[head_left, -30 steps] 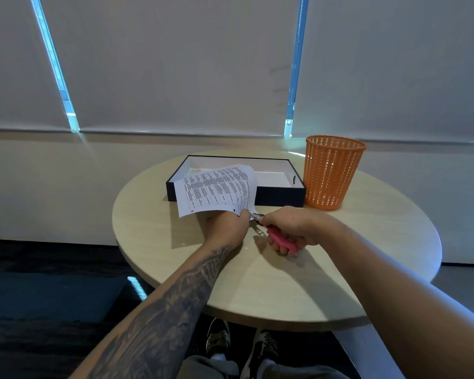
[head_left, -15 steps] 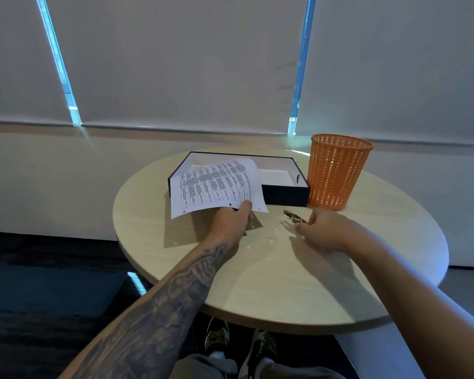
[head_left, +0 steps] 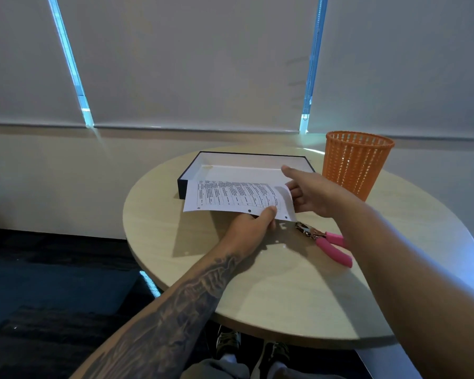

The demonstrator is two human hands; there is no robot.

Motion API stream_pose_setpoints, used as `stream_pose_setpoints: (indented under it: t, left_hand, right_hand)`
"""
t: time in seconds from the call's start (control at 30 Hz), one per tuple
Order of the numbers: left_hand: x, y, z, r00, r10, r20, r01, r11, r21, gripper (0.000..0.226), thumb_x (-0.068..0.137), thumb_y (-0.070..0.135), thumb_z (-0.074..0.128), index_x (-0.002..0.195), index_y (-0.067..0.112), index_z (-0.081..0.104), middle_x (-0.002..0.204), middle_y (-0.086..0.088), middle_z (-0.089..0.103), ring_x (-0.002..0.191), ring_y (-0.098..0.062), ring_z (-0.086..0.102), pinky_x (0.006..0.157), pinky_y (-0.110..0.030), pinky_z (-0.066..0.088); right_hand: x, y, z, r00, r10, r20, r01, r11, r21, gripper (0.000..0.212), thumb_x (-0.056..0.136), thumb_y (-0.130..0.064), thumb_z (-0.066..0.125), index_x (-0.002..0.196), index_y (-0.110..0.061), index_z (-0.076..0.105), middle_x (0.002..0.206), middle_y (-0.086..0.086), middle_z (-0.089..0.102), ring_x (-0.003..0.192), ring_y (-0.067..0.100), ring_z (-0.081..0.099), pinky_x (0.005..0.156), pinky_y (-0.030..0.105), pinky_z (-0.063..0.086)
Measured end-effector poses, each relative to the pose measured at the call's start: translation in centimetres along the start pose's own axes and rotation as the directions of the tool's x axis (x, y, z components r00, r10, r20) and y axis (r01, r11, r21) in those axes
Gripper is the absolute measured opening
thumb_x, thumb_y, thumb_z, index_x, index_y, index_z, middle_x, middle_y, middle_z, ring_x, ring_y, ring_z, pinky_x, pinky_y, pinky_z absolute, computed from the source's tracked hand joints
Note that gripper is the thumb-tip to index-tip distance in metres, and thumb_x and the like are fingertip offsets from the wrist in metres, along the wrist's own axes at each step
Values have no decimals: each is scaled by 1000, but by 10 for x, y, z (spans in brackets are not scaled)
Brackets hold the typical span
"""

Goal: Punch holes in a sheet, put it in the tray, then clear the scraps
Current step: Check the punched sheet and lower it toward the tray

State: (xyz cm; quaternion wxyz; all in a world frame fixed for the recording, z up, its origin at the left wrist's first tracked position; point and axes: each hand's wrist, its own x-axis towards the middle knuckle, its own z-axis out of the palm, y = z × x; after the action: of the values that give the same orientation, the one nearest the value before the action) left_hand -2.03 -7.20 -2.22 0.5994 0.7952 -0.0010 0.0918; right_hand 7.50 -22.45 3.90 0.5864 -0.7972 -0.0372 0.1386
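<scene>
The printed sheet (head_left: 236,198), light and floppy, sags above the near wall of the black tray (head_left: 252,154). The left hand (head_left: 251,228) pinches its punched near edge. The right hand (head_left: 312,192) reaches, fingers straight, for the right edge. Supporting both edges should stop it buckling.

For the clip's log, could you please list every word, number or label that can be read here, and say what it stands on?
sheet: rows of print in a table, too small and blurred to read.
hole punch: no text visible.
orange basket: no text visible.
tray: no text visible.
</scene>
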Motion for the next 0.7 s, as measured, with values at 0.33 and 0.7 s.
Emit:
stream_pose_setpoints:
  t: [0.33,0.7]
  left_hand:
    - [-1,7,6,999,-28,41,39,953,-300,25,94,40,67,112,25,70,105,6,73,98,-13,69,78,-29,59]
    - [77,11,-97,997,-46,58,75,592,-802,57,96,55,48,112,3,64,105,-14,73,93,-28,71,85,-44,55]
  right_hand:
    - [25,7,10,994,88,-72,-55,928,368,17,97,-3,57,114,0,56,105,23,72,94,37,72,82,51,60]
    - [34,-8,-27,971,-129,-202,196,912,361,20,99,-3,54,112,-13,65,115,15,73,98,32,72,87,52,59]
